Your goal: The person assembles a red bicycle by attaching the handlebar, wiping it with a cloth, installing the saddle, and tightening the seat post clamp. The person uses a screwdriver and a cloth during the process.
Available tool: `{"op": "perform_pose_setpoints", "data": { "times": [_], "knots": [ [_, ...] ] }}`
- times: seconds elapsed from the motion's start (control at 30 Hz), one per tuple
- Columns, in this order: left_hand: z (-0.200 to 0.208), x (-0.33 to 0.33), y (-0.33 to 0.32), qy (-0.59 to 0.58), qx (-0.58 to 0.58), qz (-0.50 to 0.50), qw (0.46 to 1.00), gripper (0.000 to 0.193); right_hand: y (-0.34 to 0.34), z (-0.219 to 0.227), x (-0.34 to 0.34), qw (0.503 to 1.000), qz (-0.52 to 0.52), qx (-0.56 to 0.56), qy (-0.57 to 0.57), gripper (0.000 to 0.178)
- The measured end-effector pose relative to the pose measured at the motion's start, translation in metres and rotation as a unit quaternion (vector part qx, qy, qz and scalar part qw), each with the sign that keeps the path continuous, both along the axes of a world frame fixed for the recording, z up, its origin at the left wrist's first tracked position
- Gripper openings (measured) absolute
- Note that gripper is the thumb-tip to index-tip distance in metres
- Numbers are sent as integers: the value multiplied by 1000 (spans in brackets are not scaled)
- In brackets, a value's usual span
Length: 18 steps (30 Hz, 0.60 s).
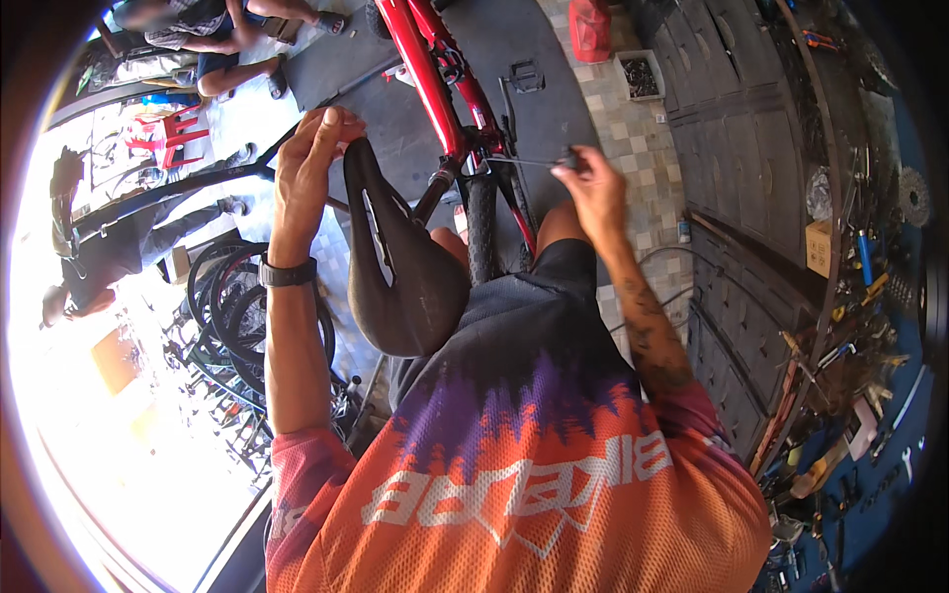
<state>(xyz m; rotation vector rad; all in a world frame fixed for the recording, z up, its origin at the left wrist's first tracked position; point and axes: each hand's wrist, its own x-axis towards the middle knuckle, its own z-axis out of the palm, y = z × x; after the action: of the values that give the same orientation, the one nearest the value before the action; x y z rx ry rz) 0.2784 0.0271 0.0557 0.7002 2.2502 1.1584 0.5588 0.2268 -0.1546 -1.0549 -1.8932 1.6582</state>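
Note:
My left hand (311,163) grips the nose of a black bicycle saddle (400,267), which sits on a seat post (435,193) of a red bicycle frame (435,79). My right hand (593,183) holds the handle end of a long thin hex key (524,161) whose tip reaches left to the seat clamp area. The rear tyre (481,232) stands just below the clamp, between my hands. A black watch (287,272) is on my left wrist.
A dark workbench with drawers (751,148) runs along the right, strewn with tools (860,296). A small tray of parts (641,77) and a red can (590,28) stand on the tiled floor. Spare wheels (232,306) and other people (99,247) are at left.

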Motion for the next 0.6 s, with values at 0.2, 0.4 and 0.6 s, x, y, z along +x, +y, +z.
{"op": "perform_pose_setpoints", "data": {
  "times": [0.2, 0.4, 0.6],
  "knots": [
    [1, 0, -2, 19, -33, -3, 999, 57, -51, -37, -29, 1000, -22, -18, 3, 41],
    [5, 3, 1, 16, -49, 17, 999, 57, -54, -44, -37, 998, -51, -24, 38, 35],
    [2, 4, 0, 16, -36, 22, 999, 57, -50, -37, -39, 998, -29, -17, 48, 33]
  ]
}}
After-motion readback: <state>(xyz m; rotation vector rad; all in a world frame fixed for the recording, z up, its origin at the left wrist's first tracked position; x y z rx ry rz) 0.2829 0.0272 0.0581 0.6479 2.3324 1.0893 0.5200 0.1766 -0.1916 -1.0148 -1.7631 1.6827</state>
